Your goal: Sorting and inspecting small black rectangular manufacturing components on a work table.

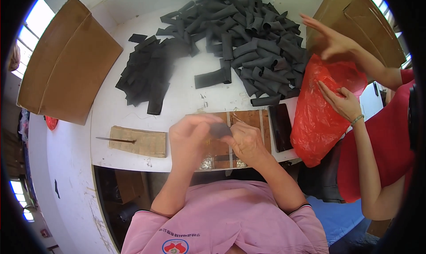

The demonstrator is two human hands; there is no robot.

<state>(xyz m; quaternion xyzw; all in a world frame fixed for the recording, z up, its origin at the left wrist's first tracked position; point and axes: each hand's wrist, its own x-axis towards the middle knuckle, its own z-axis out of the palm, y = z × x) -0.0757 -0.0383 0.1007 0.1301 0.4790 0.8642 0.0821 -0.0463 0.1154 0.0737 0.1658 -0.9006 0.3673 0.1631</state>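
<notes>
Just above the table edge, both my hands work on one small black fabric piece (219, 130), which looks like a short sleeve. My right hand (248, 143) is closed on its right end, thumb toward me. My left hand (188, 135) is blurred by motion; its curled fingers and thumb close on the left end. Beneath the hands lies a brown taped board (262, 129). A stack of flat black fabric pieces (144, 76) lies at the far left, and a large heap of black fabric tubes (266, 45) fills the far middle and right.
A folded tan cloth or card pad (151, 143) with a thin blade (116, 140) lies left. A dark phone-like slab (281, 127) is beside the board. At right, a co-worker's hands (344, 104) handle a red plastic bag (317, 121). Cardboard boxes (66, 63) flank the white table (128, 118).
</notes>
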